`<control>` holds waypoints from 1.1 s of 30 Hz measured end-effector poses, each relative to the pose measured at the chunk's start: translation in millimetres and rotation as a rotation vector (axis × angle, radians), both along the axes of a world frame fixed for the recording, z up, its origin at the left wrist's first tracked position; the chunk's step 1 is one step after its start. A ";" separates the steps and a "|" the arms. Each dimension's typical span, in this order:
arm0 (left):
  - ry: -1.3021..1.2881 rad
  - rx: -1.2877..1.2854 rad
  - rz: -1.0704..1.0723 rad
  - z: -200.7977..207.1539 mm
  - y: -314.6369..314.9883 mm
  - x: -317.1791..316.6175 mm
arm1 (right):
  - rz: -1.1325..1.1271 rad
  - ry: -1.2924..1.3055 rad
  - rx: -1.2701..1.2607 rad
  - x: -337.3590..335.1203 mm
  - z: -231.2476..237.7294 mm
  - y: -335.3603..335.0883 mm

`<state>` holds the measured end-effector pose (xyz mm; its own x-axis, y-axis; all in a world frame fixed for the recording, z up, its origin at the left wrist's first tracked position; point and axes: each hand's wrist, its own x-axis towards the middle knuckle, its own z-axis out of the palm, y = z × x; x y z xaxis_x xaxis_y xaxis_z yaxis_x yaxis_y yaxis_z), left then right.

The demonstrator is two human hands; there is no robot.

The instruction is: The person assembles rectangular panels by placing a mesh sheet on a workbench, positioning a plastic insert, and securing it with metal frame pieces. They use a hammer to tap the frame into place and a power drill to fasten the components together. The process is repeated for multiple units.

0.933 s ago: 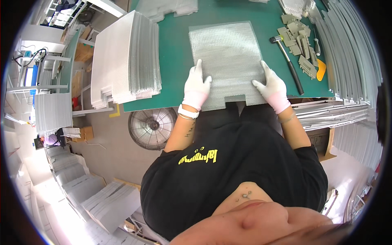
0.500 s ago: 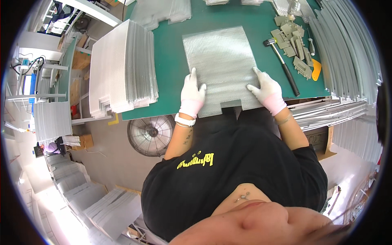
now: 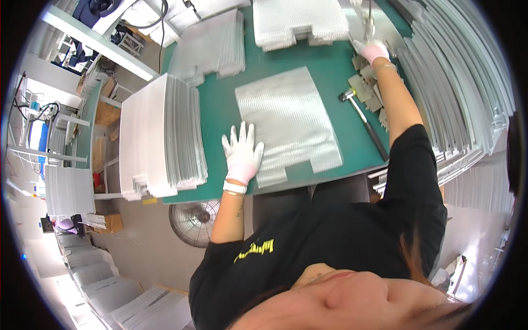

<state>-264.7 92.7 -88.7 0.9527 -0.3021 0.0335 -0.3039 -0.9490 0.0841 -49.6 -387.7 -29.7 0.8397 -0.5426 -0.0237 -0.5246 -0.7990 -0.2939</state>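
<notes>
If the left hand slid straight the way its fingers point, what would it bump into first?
Probably nothing soon: the left hand lies flat on the silvery sheet, fingers pointing across the green table toward the far stack of sheets.

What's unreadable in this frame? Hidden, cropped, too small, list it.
Head view only:
- Right hand: far off near the top rim, small and warped; whether it grips anything cannot be told.
- Small grey pieces beside the hammer: too small to tell their kind.
- Silver sheet: its near-left corner lies under the left hand.
- Stacked panels on the right: bent by the fisheye and cut by the rim.
</notes>
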 end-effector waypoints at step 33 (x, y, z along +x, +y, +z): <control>-0.008 -0.002 0.007 1.6 0.0 1.2 | -0.232 -1.103 0.986 85.7 31.2 -60.2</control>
<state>-263.5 92.7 -87.2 0.9544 -0.2955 0.0419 -0.2981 -0.9509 0.0836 36.2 -447.9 1.5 0.5784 -0.8067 0.1211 0.2302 0.0189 -0.9730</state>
